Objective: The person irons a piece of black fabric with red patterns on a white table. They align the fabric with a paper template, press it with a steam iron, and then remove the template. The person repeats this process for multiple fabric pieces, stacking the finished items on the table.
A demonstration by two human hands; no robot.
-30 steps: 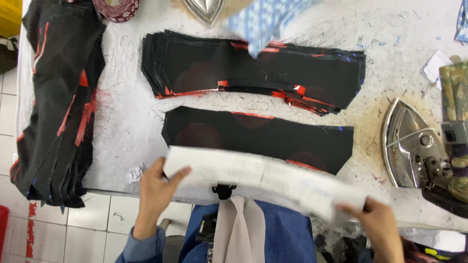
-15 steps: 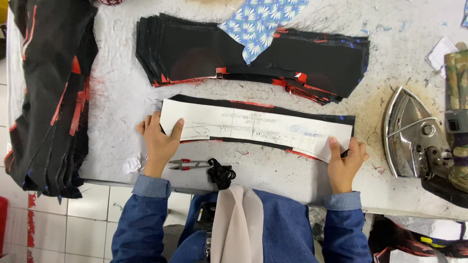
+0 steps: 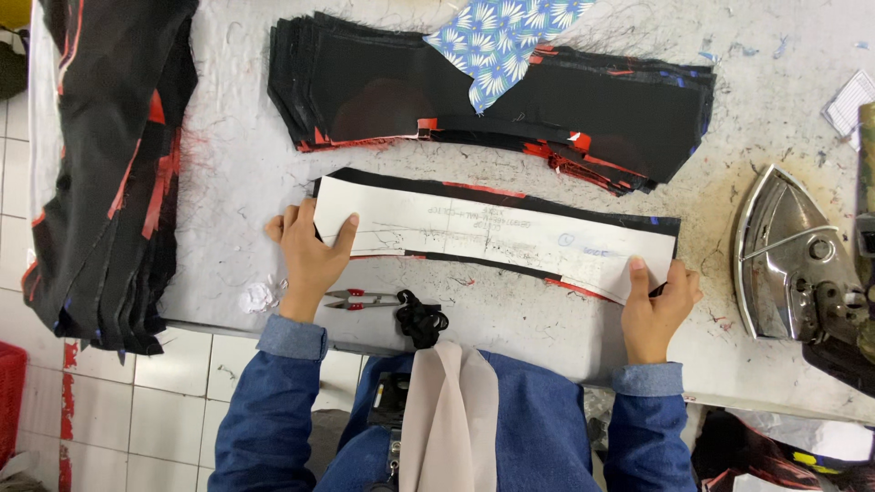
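Observation:
A long white paper pattern point(image 3: 492, 232) lies flat on a black fabric piece point(image 3: 510, 196) with red edging, on the worn white table point(image 3: 237, 173). My left hand point(image 3: 310, 255) presses down on the pattern's left end, fingers spread. At the pattern's right end, my right hand point(image 3: 658, 296) pinches the lower corner of the paper with the thumb on top. Small thread snips point(image 3: 365, 299) with a black cord lie just below my left hand, near the table's front edge.
A stack of black fabric pieces point(image 3: 492, 100) sits behind the pattern, with a blue floral scrap point(image 3: 501, 36) on top. More black and red fabric point(image 3: 100, 164) hangs over the table's left side. A metal iron point(image 3: 793, 255) rests at the right.
A second ago I held the paper pattern up near the table's front edge. It has since been laid down on the black piece, and both hands now hold its ends flat.

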